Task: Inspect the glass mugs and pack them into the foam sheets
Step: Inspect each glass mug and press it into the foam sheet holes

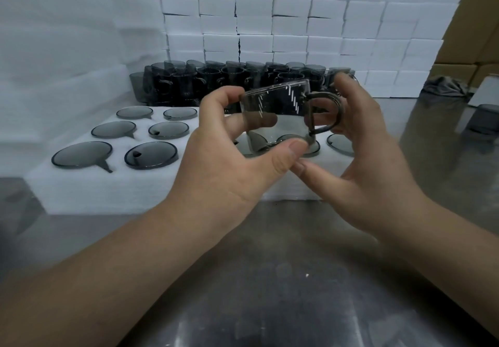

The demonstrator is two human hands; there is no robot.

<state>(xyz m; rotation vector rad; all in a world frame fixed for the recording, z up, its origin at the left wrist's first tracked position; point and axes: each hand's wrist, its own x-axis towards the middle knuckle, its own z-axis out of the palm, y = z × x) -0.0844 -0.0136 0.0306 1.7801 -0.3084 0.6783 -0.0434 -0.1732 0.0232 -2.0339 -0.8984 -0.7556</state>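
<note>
Over on the left, the foam sheet [81, 190] lay on the steel surface [270, 279], and it was filling up nicely. Six packed mugs [81, 154] sat sunk in their pockets in two columns, only smoky round ends showing, with a handle tab poking out of some. More round ends peeked out farther right, partly hidden behind the hands, so an exact count was not possible.

Behind the sheet, a crowded row of waiting mugs [186, 85] stood against the wall of white blocks [297, 22]. By my reckoning there was plenty left to do, with the job well begun but nowhere near finished.

Centre stage, the left hand [229, 163] gripped the glass mug [278, 120], with its thumb pressed at the lower end and its fingers curled over the upper edge. The mug was held up in the air above the sheet, clearly in the inspection step and not yet packed. Its long axis ran roughly up and down, the top leaning a little to the right. Which end was the mouth I could not tell for sure through the clear glass.

Its handle [337, 109] pointed to the right, straight into the right hand [378, 152], whose fingers were curled round that handle side, with the thumb tucked under the lower end.

At the far right, a lone mug [486, 120] stood apart on the surface.
</note>
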